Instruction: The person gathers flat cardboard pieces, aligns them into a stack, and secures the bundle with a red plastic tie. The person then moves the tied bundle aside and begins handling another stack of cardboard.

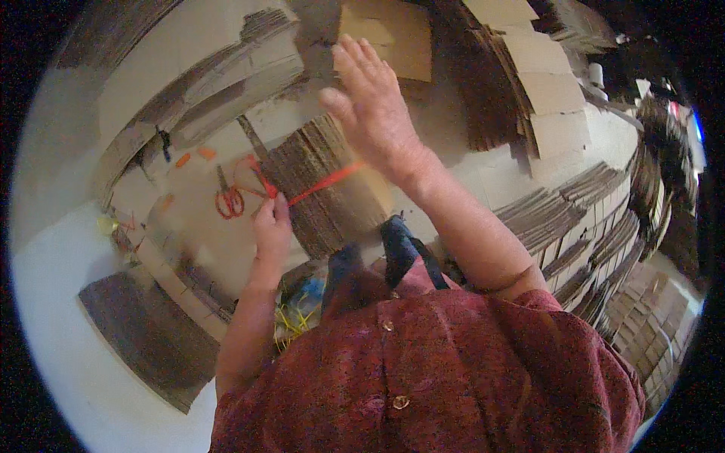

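Observation:
A bundle of flat brown cardboard pieces (313, 220) stands on edge in front of me, with a red plastic strap (326, 181) running across it. At the bundle's left side, my left hand (273, 226) pinches the strap between thumb and fingers; loose strap loops beyond it. My right hand (374, 109) is raised over the far right of the bundle, fingers stretched out, with nothing in it. Scissors with red handles (229, 204) lie on the cardboard surface (198, 185) left of the left hand.
Small orange pieces (206, 153) lie on the surface at the left. Tall cardboard stacks (242, 75) rise behind it, with more stacks (547, 90) at the far right and along the right (581, 219). Yellow string (297, 325) hangs near my legs. A dark cardboard stack (151, 332) lies lower left.

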A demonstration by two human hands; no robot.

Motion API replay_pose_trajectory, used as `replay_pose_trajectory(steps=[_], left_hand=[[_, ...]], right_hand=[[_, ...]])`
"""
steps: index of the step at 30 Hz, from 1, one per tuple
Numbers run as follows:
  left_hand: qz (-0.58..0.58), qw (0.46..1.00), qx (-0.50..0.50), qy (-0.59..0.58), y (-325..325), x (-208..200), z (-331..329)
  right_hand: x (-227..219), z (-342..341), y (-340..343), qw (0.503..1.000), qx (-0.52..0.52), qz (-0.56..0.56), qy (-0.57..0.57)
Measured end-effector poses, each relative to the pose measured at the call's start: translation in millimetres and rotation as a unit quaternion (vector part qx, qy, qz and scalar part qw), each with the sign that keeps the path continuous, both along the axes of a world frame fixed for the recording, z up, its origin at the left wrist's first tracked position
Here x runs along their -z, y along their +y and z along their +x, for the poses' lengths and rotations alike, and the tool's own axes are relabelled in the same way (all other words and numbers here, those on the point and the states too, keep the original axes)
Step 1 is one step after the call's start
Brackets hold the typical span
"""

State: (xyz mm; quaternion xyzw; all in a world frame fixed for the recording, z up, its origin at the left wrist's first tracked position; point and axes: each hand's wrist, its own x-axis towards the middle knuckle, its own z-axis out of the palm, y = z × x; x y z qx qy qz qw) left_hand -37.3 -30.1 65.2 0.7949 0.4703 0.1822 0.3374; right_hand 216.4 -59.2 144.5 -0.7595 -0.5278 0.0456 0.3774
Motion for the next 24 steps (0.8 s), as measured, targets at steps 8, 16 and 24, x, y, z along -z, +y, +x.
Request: replay_pose_trajectory(steps=[8, 16, 24], left_hand=[[0.001, 1.0, 0.009, -0.002, 6, 7, -2], [0.019, 0.992, 0.089, 0.085, 7, -4, -8], [-0.226, 0.952, -0.103, -0.179, -3, -11, -26]], right_hand=[[65, -52, 1, 0.981, -0.077, -0.146, -0.102], [40, -97, 25, 0.905, -0.363, -0.05, -0.215], [52, -118, 29, 0.969, -0.217, 0.012, 0.114]])
